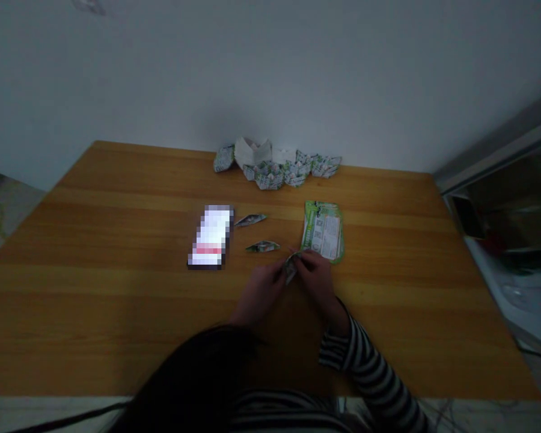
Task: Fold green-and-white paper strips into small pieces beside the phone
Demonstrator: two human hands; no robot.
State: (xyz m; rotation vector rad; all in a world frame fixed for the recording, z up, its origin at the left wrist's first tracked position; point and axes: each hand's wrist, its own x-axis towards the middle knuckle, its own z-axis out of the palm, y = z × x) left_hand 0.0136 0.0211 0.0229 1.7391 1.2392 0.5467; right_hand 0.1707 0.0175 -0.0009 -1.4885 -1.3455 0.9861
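Note:
Between my two hands is a small piece of folded printed paper [291, 269], held just above the wooden table. My left hand [262, 290] pinches its left side, with the fingertips partly hidden. On the other side, my right hand [318, 279] grips the paper's upper right edge with bent fingers. Two narrow folded paper pieces lie beyond my hands: a green and white one [262, 246] and a greyer one [250, 220] farther back. Right behind my right hand is a flat stack of green printed sheets [323, 231].
A lit phone [211, 236] lies left of the folded pieces. Along the wall stands a row of several folded paper shapes [270, 174]. The wooden table [117, 270] meets the wall at the back. A shelf with a dark phone [467, 216] is at the right.

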